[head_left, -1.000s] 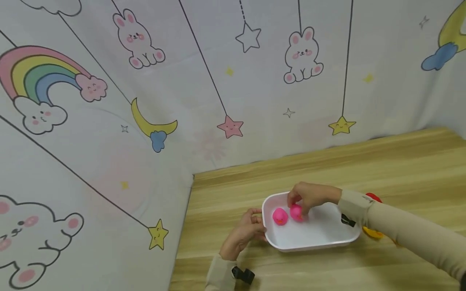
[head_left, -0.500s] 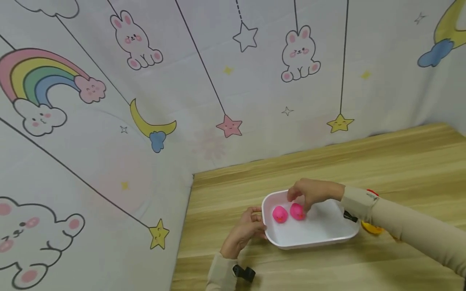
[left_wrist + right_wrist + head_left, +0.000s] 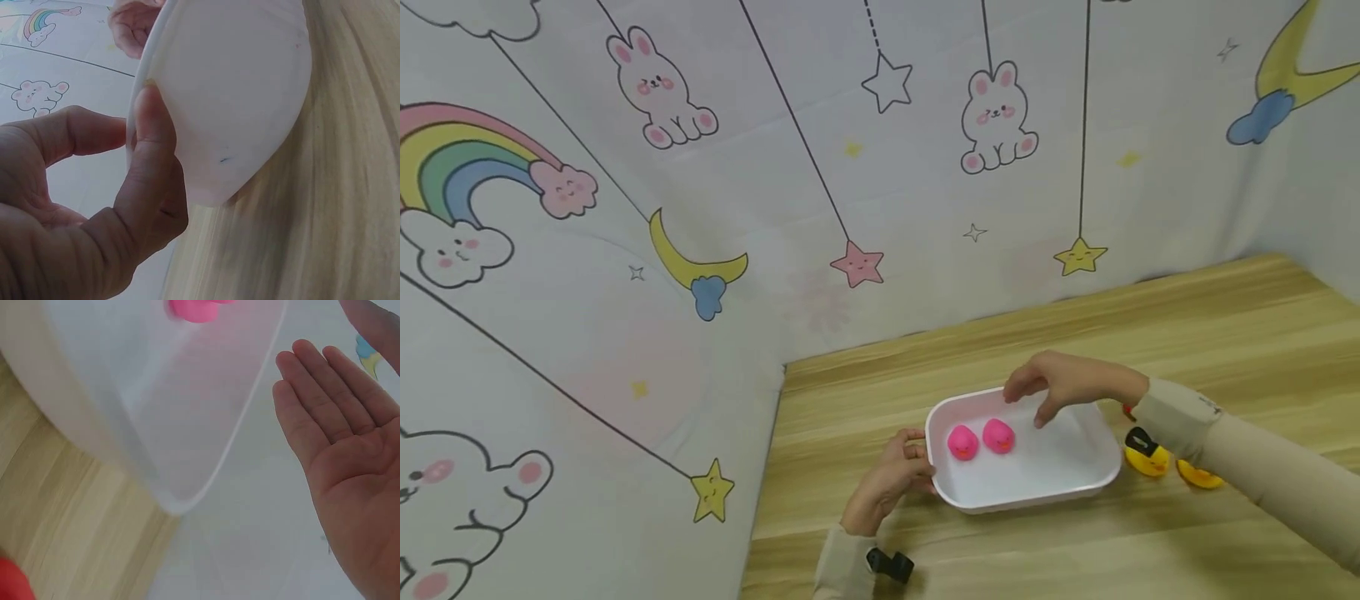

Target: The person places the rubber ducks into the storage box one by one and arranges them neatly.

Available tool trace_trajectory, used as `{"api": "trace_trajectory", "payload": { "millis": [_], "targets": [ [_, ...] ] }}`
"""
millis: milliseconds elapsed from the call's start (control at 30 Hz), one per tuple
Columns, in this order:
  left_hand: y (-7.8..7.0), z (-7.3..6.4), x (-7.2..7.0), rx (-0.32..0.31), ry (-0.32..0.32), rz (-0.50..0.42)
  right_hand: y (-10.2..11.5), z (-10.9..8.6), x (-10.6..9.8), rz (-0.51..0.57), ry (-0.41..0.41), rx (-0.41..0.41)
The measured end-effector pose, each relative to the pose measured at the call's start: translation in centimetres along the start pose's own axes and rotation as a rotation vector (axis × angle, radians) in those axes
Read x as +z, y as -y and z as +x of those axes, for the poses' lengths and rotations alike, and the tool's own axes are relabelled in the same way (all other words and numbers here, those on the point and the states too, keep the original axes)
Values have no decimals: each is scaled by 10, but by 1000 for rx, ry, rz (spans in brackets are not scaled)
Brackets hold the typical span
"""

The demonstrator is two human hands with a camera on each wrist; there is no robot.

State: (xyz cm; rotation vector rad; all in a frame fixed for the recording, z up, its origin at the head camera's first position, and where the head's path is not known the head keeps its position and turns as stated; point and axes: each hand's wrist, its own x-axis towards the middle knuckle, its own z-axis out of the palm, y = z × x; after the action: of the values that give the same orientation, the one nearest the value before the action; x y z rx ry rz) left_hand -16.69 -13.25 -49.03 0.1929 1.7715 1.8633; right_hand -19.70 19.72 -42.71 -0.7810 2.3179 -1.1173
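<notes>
Two pink rubber ducks, one at the left (image 3: pixel 962 443) and one beside it (image 3: pixel 998 436), sit in the left part of a white plastic tub (image 3: pixel 1052 490). My left hand (image 3: pixel 891 477) grips the tub's left rim. In the left wrist view its thumb (image 3: pixel 147 137) lies against the outer wall and a finger bends at the rim. Over the tub's back right part hovers my right hand (image 3: pixel 1075 379), with nothing in it. The right wrist view shows that palm (image 3: pixel 356 456) with its fingers extended, apart from the tub wall (image 3: pixel 200 437).
To the right of the tub are two yellow ducks, the nearer one (image 3: pixel 1150 463) close to the tub and another (image 3: pixel 1198 477) partly behind my right sleeve. A red object (image 3: pixel 12 584) shows at the lower left of the right wrist view. Printed cloth (image 3: pixel 910 192) walls the wooden table (image 3: pixel 850 392).
My right hand has let go of the right pink duck and lifted up and to the right. The duck stays in the tub. My left hand keeps its hold on the rim.
</notes>
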Motion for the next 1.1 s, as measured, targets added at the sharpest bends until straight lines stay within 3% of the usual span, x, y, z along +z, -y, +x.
{"api": "trace_trajectory", "payload": {
  "millis": [500, 633, 867, 1100],
  "targets": [
    [9, -25, -24, -12, -17, -1, -26, -45, 2, 143, -121, -92],
    [9, -24, -23, -17, -15, -13, -42, -72, -3, 220, -172, -121],
    [11, -18, -14, -19, -11, -30, -71, -133, -12, 259, -262, -185],
    [10, -14, -14, -27, -33, -33, -104, -181, -15, 310, -293, -135]
  ]
}}
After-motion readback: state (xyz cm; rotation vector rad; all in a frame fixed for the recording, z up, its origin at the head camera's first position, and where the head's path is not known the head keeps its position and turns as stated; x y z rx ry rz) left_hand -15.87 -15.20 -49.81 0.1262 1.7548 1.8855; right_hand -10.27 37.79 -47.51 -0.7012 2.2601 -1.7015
